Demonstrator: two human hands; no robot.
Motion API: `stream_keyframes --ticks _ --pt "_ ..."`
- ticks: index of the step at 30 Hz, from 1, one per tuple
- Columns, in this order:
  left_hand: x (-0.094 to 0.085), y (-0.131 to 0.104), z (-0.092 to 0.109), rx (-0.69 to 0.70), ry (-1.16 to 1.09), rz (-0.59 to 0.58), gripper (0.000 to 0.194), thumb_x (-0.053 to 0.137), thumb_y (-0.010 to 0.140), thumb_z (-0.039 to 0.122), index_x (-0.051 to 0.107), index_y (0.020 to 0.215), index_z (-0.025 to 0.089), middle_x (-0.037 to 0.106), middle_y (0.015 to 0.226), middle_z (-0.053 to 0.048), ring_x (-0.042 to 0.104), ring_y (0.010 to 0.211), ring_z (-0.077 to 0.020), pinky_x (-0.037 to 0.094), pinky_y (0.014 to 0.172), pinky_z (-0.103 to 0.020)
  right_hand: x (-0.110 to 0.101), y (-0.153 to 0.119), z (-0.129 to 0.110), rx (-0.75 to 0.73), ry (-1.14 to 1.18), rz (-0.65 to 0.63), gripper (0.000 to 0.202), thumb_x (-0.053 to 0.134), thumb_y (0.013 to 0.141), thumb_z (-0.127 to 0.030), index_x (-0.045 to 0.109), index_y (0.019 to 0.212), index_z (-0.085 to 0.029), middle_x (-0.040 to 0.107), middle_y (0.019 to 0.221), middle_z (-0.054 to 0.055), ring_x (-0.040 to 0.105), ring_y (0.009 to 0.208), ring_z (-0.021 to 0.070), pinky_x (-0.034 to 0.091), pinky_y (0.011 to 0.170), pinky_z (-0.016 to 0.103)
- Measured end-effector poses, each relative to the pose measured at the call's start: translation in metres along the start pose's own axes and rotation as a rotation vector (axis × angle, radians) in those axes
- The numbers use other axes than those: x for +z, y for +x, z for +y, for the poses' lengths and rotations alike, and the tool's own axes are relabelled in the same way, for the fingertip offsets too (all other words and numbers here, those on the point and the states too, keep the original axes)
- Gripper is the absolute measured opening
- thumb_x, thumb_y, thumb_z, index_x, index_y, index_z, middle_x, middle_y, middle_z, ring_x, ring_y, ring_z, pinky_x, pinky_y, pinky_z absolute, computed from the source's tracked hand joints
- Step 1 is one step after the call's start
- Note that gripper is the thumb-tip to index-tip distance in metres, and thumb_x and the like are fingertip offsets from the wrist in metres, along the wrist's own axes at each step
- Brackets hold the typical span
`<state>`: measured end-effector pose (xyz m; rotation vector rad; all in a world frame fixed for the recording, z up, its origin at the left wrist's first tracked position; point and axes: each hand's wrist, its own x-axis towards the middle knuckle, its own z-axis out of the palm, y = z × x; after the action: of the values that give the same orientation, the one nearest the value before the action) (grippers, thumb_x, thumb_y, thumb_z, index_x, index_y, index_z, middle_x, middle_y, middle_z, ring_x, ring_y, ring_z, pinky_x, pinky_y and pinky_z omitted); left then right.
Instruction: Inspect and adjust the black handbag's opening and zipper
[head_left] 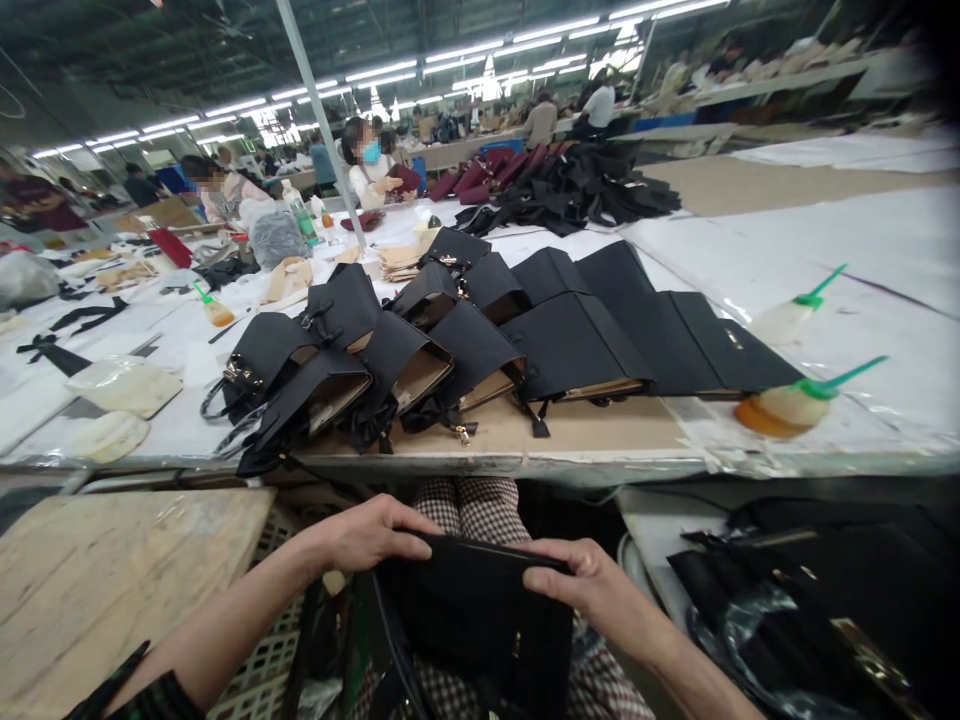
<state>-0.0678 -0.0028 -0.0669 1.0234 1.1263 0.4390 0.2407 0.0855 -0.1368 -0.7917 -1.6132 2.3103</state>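
A black bag point(472, 620) rests on my lap over checked cloth. My left hand point(379, 535) pinches its top edge at the left, thumb on the near side. At the right end of the same edge, my right hand point(574, 575) grips it between thumb and fingers. A small gold-coloured fitting shows on the bag's front, and a dark strap hangs at its left. Beyond my hands, on the table point(570, 465), overlapping black bags point(409, 360) lie in rows, several with tan insides facing me.
Glue bottles with green nozzles stand at the right point(795, 405) and left point(216, 308). More black bags point(832, 600) lie at lower right. A wooden board point(127, 570) is at lower left. Across the table, a masked person point(367, 175) holds a dark red piece.
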Motion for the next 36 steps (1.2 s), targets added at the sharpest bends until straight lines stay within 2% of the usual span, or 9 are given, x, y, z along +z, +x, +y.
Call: stream_keyframes --ticks 4,8,12,17,22,25,27,30,36 --pt "0.000 0.002 -0.002 -0.014 -0.036 0.029 0.033 0.070 0.088 0.031 0.079 0.116 0.017 0.078 0.119 -0.007 0.070 0.106 -0.0266 0.050 0.099 -0.035 -0.001 0.001 -0.004 0.017 -0.015 0.034 0.033 0.079 0.084 -0.043 0.082 0.109 -0.023 0.080 0.093 0.001 0.071 0.084 0.0206 0.053 0.077 0.026" --pt "0.000 0.007 -0.004 -0.021 -0.001 0.078 0.030 0.072 0.086 0.030 0.081 0.111 0.018 0.081 0.108 -0.004 0.070 0.094 -0.0222 0.050 0.089 -0.030 0.001 0.002 -0.001 0.033 -0.045 0.075 0.030 0.077 0.084 -0.047 0.082 0.096 -0.020 0.078 0.085 0.002 0.069 0.079 0.0199 0.052 0.071 0.026" --pt "0.002 0.011 -0.008 -0.017 0.016 0.138 0.023 0.074 0.082 0.028 0.083 0.101 0.018 0.080 0.094 -0.002 0.065 0.083 -0.0174 0.047 0.081 -0.025 0.000 0.002 0.003 0.044 -0.141 0.130 0.033 0.073 0.085 -0.049 0.079 0.091 -0.017 0.075 0.080 0.001 0.065 0.070 0.0180 0.048 0.065 0.026" --pt "0.007 0.015 -0.009 -0.019 0.025 0.172 0.024 0.074 0.079 0.029 0.083 0.098 0.017 0.077 0.085 -0.001 0.061 0.075 -0.0157 0.046 0.075 -0.025 -0.004 0.008 -0.022 0.001 -0.438 0.039 0.033 0.064 0.092 -0.045 0.077 0.082 -0.016 0.068 0.072 0.001 0.057 0.066 0.0164 0.040 0.061 0.026" --pt "0.012 0.021 -0.003 0.005 0.079 0.183 0.024 0.074 0.077 0.030 0.083 0.096 0.018 0.073 0.080 0.001 0.057 0.075 -0.0157 0.043 0.074 -0.025 0.024 0.038 -0.053 -0.093 -0.803 -0.140 0.032 0.064 0.094 -0.038 0.073 0.070 -0.019 0.058 0.062 -0.001 0.049 0.062 0.0150 0.030 0.060 0.028" --pt "0.013 0.022 -0.003 0.032 0.142 0.209 0.023 0.075 0.077 0.032 0.083 0.094 0.018 0.068 0.078 0.002 0.053 0.076 -0.0152 0.041 0.075 -0.024 0.047 0.062 -0.056 -0.138 -0.966 -0.155 0.033 0.061 0.097 -0.036 0.073 0.073 -0.017 0.060 0.064 0.003 0.049 0.063 0.0173 0.024 0.062 0.032" --pt "0.013 0.020 -0.004 0.039 0.182 0.232 0.024 0.074 0.078 0.034 0.081 0.093 0.017 0.065 0.077 0.003 0.051 0.077 -0.0147 0.040 0.074 -0.023 0.054 0.071 -0.054 -0.147 -1.020 -0.172 0.034 0.058 0.099 -0.037 0.074 0.076 -0.017 0.062 0.065 0.005 0.050 0.064 0.0183 0.022 0.062 0.033" --pt "0.012 0.013 -0.007 0.022 0.238 0.238 0.022 0.072 0.078 0.032 0.080 0.092 0.017 0.062 0.074 0.004 0.049 0.073 -0.0135 0.039 0.067 -0.022 0.046 0.068 -0.048 -0.139 -1.032 -0.216 0.035 0.056 0.100 -0.038 0.073 0.077 -0.019 0.063 0.067 0.003 0.051 0.065 0.0175 0.025 0.063 0.031" --pt "0.007 0.005 -0.006 -0.013 0.430 0.230 0.022 0.070 0.082 0.036 0.080 0.090 0.018 0.062 0.069 0.003 0.052 0.067 -0.0143 0.039 0.060 -0.022 0.002 0.030 -0.040 -0.044 -0.953 -0.221 0.044 0.050 0.102 -0.042 0.059 0.066 -0.017 0.054 0.063 -0.001 0.047 0.060 0.0142 0.030 0.059 0.027"
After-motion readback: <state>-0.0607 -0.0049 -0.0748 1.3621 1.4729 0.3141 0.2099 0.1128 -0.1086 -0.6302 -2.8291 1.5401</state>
